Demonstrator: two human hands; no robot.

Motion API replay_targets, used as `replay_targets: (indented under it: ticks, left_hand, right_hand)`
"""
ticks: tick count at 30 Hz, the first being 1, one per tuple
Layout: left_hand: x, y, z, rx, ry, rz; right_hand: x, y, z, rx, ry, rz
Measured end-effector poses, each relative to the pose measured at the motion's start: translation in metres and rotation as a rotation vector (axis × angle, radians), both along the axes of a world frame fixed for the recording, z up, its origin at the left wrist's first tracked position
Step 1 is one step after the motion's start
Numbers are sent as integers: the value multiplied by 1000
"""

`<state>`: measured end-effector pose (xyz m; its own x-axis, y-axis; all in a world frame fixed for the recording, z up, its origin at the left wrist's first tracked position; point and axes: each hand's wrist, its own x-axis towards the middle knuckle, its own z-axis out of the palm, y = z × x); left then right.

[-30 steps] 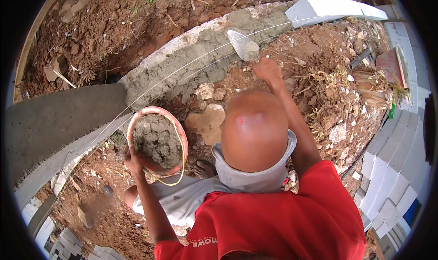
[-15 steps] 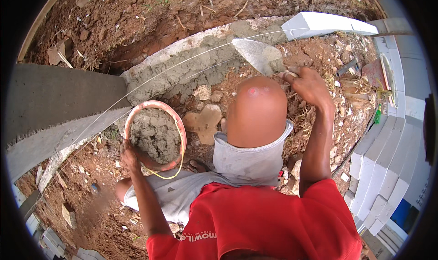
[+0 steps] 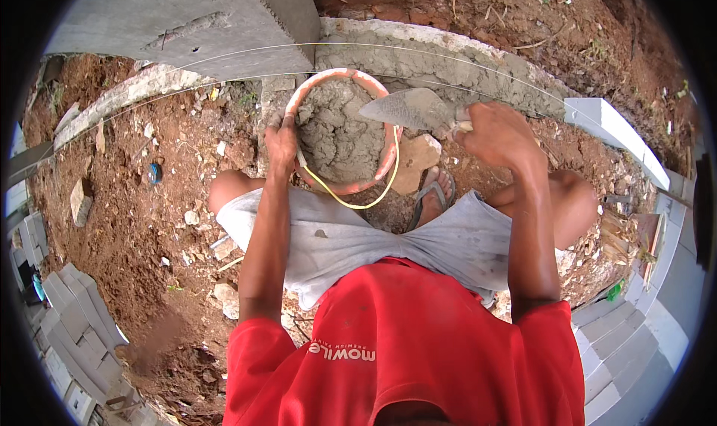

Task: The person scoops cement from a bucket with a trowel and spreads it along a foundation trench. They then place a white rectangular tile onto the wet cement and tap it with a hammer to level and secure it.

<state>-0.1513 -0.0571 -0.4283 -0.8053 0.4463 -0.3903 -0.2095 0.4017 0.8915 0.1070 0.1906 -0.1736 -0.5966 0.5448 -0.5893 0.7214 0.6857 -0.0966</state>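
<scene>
A: Position of the bucket (image 3: pixel 342 72)?

B: On the ground, upper middle of the view. Round mouth; orange-red rim streaked with pale smears. Yellow bail (image 3: pixel 358 207), thin, hangs in a slack curve on the near side

A: Contents?

B: Mortar (image 3: pixel 340 131). Grey, damp-looking, lumpy and pitted

A: Left hand (image 3: pixel 281 143)?

B: Closed on the rim at its left side, fingers pressed together as far as they show. Exact thumb placement: cannot tell

A: Right hand (image 3: pixel 502 136)?

B: Fingers curled round the grip of the trowel (image 3: pixel 411 108); most of the grip is hidden. Blade tapered, metal, filmed with grey, tip pointing left above the bucket's right side. Contact with the mortar: cannot tell

A: Surroundings?

B: Concrete strip (image 3: pixel 441 69) beyond the bucket, low, surfaced in rough grey. Column (image 3: pixel 224 26) at upper left, flat-faced, straight-edged, one ragged patch. White block (image 3: pixel 609 123) at right, smooth, crisp corners. Soil (image 3: pixel 172 239) reddish, crumbly, flecked with pale chips. Tan stone (image 3: pixel 418 161) just right of the bucket, flat, irregular outline
</scene>
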Motion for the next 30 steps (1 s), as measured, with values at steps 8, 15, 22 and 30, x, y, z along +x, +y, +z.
replay_targets:
  ticks: [8,15,22,30]
  left_hand:
    - [22,5,13,-61,145,-84]
    - [45,4,46,-177,256,-168]
    - [38,10,26,-169,224,-59]
    - [24,7,2,-50,220,70]
  right_hand:
    - [-54,-51,-159,-138,182,74]
    - [-21,-84,-142,-230,219,-65]
    - [-36,-107,-172,-457,209,-165]
    - [-20,-135,-200,-525,483,-312]
